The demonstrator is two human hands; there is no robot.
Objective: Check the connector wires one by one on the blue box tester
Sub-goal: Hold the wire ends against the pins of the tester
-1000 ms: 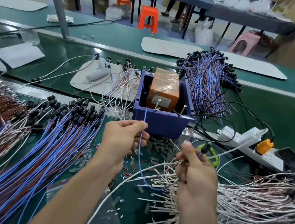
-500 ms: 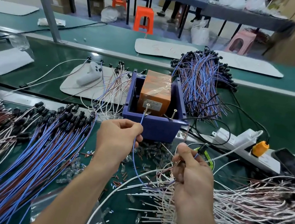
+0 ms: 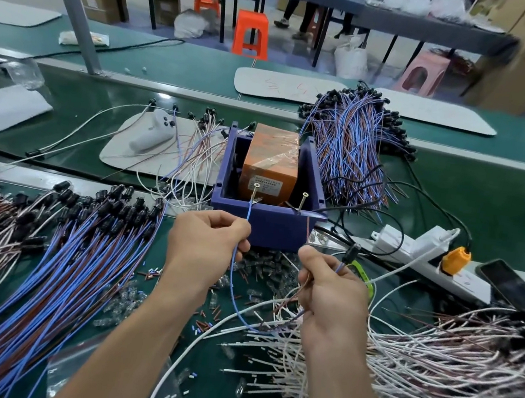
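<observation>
Head view: the left hand (image 3: 205, 248) pinches the blue lead (image 3: 234, 281), which runs straight up to the left pin (image 3: 254, 193) on the box (image 3: 271, 224) just beyond. The right hand (image 3: 332, 293) grips the wire (image 3: 339, 267) below its connector (image 3: 350, 252); its brown lead (image 3: 307, 230) possibly stops short of the right pin (image 3: 302, 200).

blue wires (image 3: 46, 275) left, white wires (image 3: 452, 364) right, box (image 3: 270, 228) ahead
</observation>
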